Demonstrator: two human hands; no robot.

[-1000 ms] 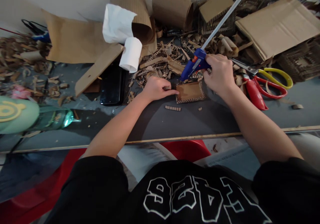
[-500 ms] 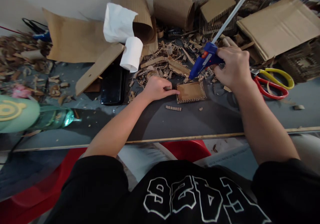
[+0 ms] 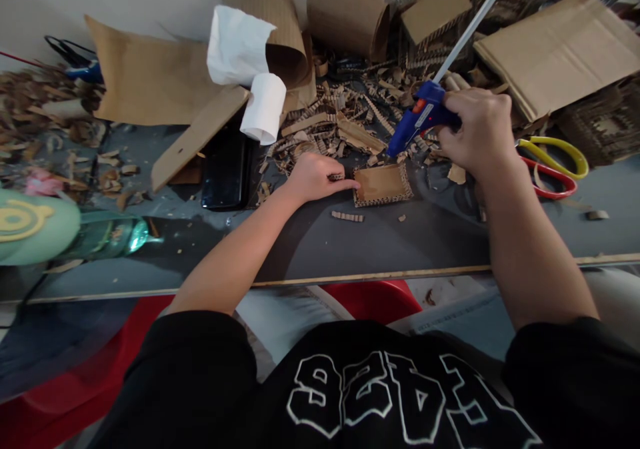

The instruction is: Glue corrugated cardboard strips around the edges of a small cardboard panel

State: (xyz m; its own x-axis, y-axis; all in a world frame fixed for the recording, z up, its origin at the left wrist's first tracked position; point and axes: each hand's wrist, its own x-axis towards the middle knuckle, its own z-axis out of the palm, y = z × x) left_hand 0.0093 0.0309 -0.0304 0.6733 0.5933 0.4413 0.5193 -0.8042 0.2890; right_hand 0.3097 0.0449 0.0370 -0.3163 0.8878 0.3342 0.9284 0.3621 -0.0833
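Grey flat desk: stretches out on both sides of the shallow rectangular brown cardboard tray with corrugated walls.
Mint-green rounded object with a yellow emblem: far left of the tray, beside a translucent teal plastic bottle.
Broad brown cardboard sheet: behind the tray and well to its left.
Long light-brown board with small holes: slants left of the tray, partly covering a black glossy rectangular phone.
White cylindrical paper roll: behind and left of the tray.
Left hand: just left of the tray, thumb stretched to its left wall, other fingers curled; whether they pinch the wall, I cannot tell.
Short ridged cardboard strip: front-left of the tray, apart from it.
Tray: lies on the desk, open side up.
Blue plastic glue gun: tilted, nozzle near the tray's back edge, long white stick rising from its rear.
Right hand: behind and right of the tray, fingers wrapped around the gun's handle.
Scissors with yellow and red handles: well right of the tray.
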